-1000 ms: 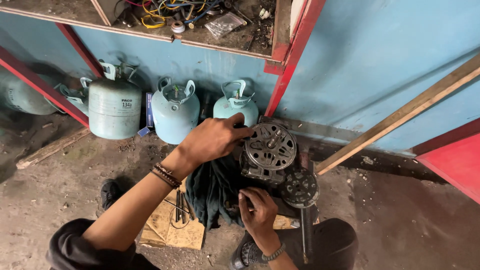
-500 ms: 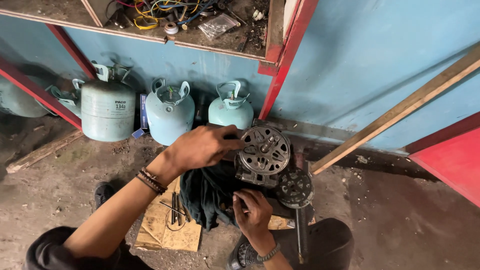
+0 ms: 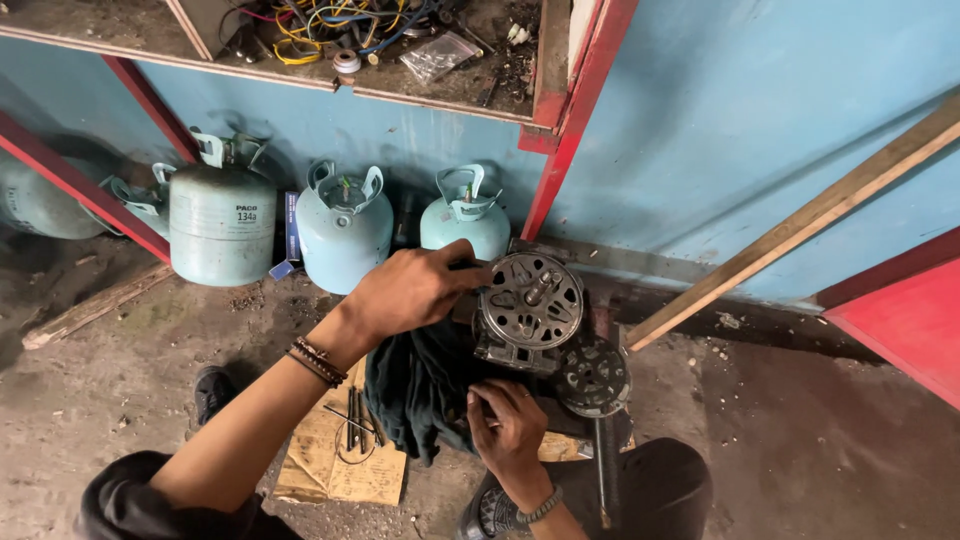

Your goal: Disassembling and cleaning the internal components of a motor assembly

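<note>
The round metal motor point(image 3: 528, 305) sits low on the floor, just in front of the person's knees and near the blue wall point(image 3: 740, 130). The left hand point(image 3: 415, 290) is closed on its left side, fingers wrapped over the rim. The right hand point(image 3: 508, 425) is curled shut just below the motor, but what it pinches is too small to tell. A dark cloth point(image 3: 415, 385) lies under the left hand, touching the motor. A smaller round metal cover point(image 3: 593, 375) leans beside the motor on the right. A flat piece of cardboard point(image 3: 335, 465) with thin tools lies near. Three pale gas tanks point(image 3: 343, 225) stand behind. The motor looks heavy, so I think it could tip and pinch fingers if the left hand slips.
</note>
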